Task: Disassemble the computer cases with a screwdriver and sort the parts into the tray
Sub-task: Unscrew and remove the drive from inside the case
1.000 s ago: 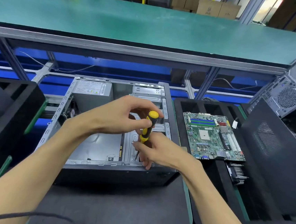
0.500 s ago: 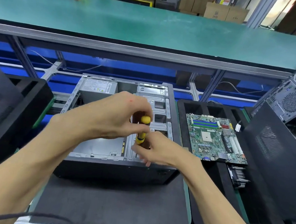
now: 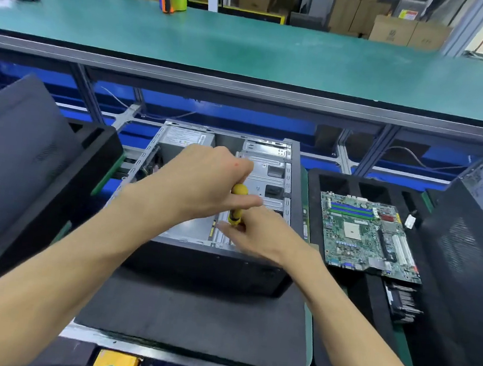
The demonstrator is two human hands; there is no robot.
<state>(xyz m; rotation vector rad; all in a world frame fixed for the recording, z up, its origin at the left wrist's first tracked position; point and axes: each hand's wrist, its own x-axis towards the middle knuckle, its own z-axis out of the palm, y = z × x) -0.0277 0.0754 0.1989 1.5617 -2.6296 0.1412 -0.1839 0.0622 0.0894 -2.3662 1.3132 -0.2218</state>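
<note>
Left hand (image 3: 205,179) grips screwdriver (image 3: 237,204) top | right hand (image 3: 262,233) pinches it lower, over computer case (image 3: 276,171) | tip hidden

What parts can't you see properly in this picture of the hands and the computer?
- Screwdriver tip: head view, hidden behind the right hand.
- The screw it may be turning: hidden by both hands.
- Label on the power supply: too small and blurred to read.
- Left hand fingers: curled out of sight round the handle.
- Yellow object: cut off by the bottom edge.
</note>
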